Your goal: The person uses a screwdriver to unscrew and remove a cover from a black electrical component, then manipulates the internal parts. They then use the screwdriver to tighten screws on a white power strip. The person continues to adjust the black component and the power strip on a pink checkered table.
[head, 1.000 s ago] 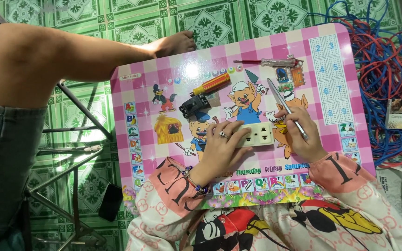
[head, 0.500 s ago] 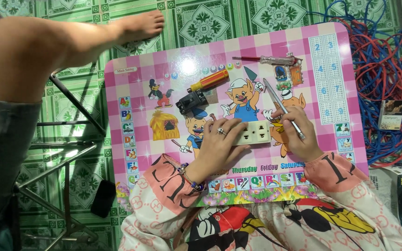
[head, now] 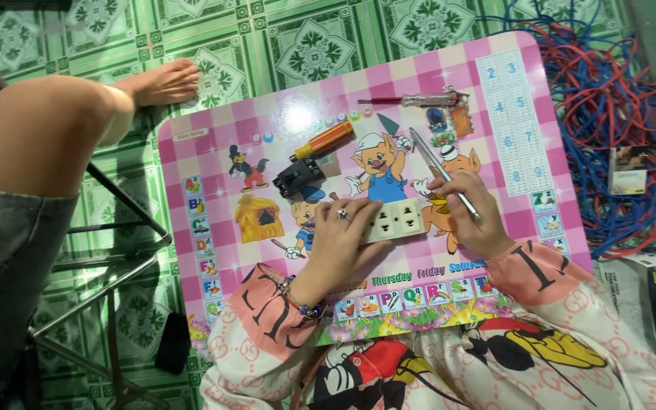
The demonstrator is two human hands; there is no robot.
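Pink-checked plastic table top (head: pixel 214 152), glossy, printed with cartoon animals, fills mid-frame over green patterned floor tiles (head: pixel 320 38); its slick face could let small parts slide off the tilted edge. Red and blue wire tangle (head: pixel 609 114), upper right, loose coils, likely to snag a sleeve. Another person's bare leg (head: pixel 47 129), upper left. Cream socket block (head: pixel 393 220), rectangular hard plastic, centre of the table: left hand (head: pixel 343 243) lies curled over its left end, pinning it; it may skid if the grip eases. Right hand (head: pixel 474 212) closed around a thin metal screwdriver (head: pixel 438 171); the tip could slip toward the fingers. Orange-handled screwdriver (head: pixel 326 140), black plug part (head: pixel 298 176) and red-tipped tester (head: pixel 411 100) lie loose above.
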